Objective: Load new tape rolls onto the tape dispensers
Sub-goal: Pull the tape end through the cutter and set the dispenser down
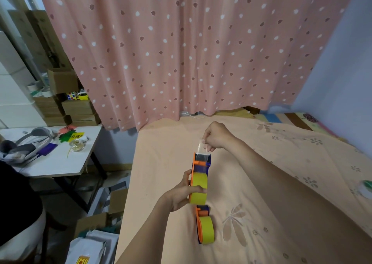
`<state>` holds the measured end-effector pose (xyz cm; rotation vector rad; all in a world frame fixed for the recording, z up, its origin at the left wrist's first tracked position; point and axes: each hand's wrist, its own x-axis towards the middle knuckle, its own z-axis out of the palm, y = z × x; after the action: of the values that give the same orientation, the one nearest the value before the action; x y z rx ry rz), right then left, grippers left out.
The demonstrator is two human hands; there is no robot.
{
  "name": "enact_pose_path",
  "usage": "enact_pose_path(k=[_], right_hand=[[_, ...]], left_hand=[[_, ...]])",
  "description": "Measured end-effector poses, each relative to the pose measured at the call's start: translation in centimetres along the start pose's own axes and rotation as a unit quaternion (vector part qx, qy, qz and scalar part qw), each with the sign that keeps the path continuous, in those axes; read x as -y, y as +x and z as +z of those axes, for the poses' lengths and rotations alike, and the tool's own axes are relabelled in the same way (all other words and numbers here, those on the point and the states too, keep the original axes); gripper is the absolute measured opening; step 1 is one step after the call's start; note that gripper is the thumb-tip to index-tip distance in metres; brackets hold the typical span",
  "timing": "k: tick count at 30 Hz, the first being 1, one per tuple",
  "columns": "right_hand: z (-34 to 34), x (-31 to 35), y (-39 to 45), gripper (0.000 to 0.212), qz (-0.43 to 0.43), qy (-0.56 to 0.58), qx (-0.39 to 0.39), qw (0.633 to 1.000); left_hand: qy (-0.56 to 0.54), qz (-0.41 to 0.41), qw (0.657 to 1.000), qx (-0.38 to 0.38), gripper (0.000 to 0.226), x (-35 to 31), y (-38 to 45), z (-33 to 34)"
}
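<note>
An orange and blue tape dispenser [199, 164] with a yellow tape roll [199, 191] on it is held above the bed. My left hand [181, 195] grips it around the roll, fingers across the yellow face. My right hand [214, 136] pinches the clear tape end [201, 146] that runs up from the dispenser's front blade. A second orange and blue dispenser [203, 213], also carrying a yellow roll [207, 230], lies on the bed just below the first one, nearer to me.
The bed [261, 203] has a peach floral sheet and fills the right half. A pink dotted curtain [181, 52] hangs behind it. A white table [60, 161] at left holds headphones, labels and a clear tape roll. Cardboard boxes are stacked at left. A tape roll [366, 189] lies at the bed's right edge.
</note>
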<state>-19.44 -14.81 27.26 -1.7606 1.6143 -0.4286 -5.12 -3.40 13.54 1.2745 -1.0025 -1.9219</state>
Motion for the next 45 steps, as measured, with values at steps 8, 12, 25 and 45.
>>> enact_pose_path(k=[8, 12, 25, 45], right_hand=[[-0.9, -0.4, 0.7, 0.008, -0.042, -0.003, 0.017, 0.999], [-1.4, -2.0, 0.6, 0.017, 0.003, 0.076, 0.041, 0.996], [-0.7, -3.7, 0.8, 0.024, 0.037, 0.14, -0.009, 0.989], [1.7, -7.3, -0.9, 0.017, 0.079, 0.44, 0.153, 0.881]], left_hand=[[-0.047, 0.005, 0.998, 0.033, 0.091, -0.4, -0.6, -0.4], [-0.065, 0.002, 0.995, 0.079, 0.087, -0.6, -0.9, -1.0], [-0.094, -0.013, 0.983, 0.158, 0.074, -1.0, -1.9, -1.4], [-0.25, 0.032, 0.961, 0.116, 0.088, -1.9, -1.9, -1.9]])
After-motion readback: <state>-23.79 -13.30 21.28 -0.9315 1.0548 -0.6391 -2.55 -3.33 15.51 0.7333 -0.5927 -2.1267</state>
